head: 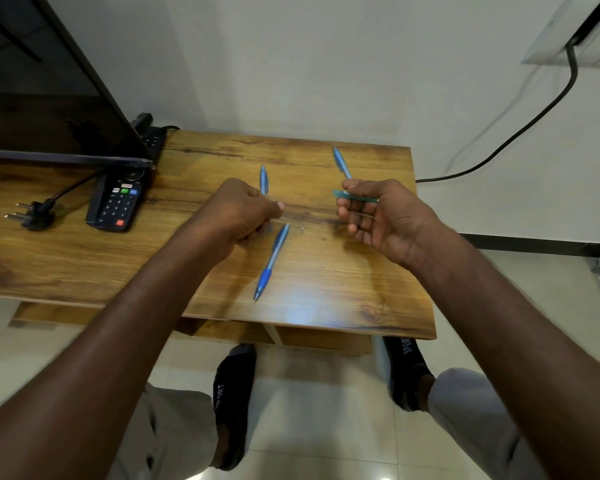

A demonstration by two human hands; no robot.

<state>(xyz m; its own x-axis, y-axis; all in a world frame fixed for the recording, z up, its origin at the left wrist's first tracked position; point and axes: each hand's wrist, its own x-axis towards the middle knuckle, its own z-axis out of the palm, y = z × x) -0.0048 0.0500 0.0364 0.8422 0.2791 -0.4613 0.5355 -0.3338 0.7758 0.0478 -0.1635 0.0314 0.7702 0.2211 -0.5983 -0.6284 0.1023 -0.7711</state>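
Closest to the tabletop's (pixel 343 289) front edge, one blue pen (pixel 272 261) lies whole. Just past it the left grip (pixel 243 213) is clenched, can't tell around what. The right grip (pixel 378 213) is grasping a teal barrel piece (pixel 355 196). A tiny metal bit (pixel 302 230), probably a spring, sits loose between them. Farther back are a second pen (pixel 264 180) and a third pen (pixel 342 163). I'd guess it's roughly midway, with putting that piece back together still to do.
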